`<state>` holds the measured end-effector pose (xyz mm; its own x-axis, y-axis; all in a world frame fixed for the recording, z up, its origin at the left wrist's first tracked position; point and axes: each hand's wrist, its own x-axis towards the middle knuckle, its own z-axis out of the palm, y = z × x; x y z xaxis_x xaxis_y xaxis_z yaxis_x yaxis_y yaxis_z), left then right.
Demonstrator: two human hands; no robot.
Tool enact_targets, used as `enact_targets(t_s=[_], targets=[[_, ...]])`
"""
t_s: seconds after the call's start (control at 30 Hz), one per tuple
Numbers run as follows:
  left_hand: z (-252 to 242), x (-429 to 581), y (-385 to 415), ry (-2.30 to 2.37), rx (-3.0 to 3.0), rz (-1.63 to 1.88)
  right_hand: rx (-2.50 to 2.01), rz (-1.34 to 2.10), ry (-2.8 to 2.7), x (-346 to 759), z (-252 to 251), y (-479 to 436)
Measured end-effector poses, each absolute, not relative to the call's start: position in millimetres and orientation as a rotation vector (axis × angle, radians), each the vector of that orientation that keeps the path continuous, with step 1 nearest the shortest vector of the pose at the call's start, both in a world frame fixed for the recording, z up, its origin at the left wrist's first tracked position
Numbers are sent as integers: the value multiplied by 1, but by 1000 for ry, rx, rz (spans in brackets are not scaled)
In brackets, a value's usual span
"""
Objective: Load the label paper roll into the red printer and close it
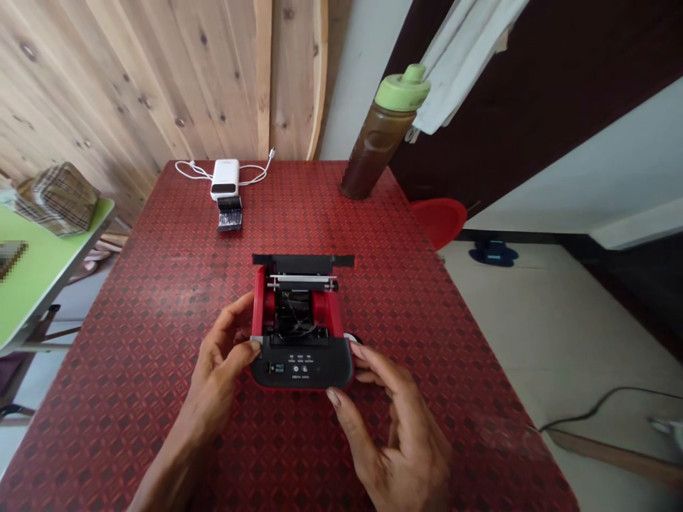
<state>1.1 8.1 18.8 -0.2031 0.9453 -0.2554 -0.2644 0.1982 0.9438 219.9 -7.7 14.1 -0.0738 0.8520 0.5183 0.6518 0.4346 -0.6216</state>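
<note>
A small red and black machine (302,364) sits on the table in front of me, its black cover raised at the back. It looks like a small printer: a metal and black roller spans the opening, and thin strands lie inside the dark cavity. Its front panel carries buttons, printed marks and a small display. My left hand (224,359) grips the left side, thumb on the panel's left edge and fingers along the red wall. At the front right corner, my right hand (392,419) closes on the machine, thumb at the front edge and index finger on the right side.
The red patterned table (176,299) bears a white power bank (225,176) with a white cable, and a crumpled black strip (230,213) beside it. A brown bottle (376,146) with a green lid stands at the back right. A plaid bag (57,195) rests on a green table (48,274).
</note>
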Motion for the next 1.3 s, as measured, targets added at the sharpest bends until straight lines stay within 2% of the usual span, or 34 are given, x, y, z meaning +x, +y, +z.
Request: enact_targets(t_s=[0.33, 0.47, 0.63, 0.8, 1.07, 1.3], targets=[[6, -3, 4, 1170, 779, 1303, -988, 182, -2253, 205, 59, 68], [6, -1, 2, 1165, 810, 1337, -1038, 300, -2544, 181, 57, 99], [12, 3, 3, 1187, 843, 1335, -1075, 278, -2743, 164, 47, 119], [12, 3, 4, 1203, 837, 1343, -1166, 158, -2847, 148, 53, 124], [0, 0, 3, 1200, 855, 1334, -1283, 211, -2849, 147, 68, 119], [8, 1, 4, 1261, 844, 1307, -1327, 238, -2801, 146, 67, 118]])
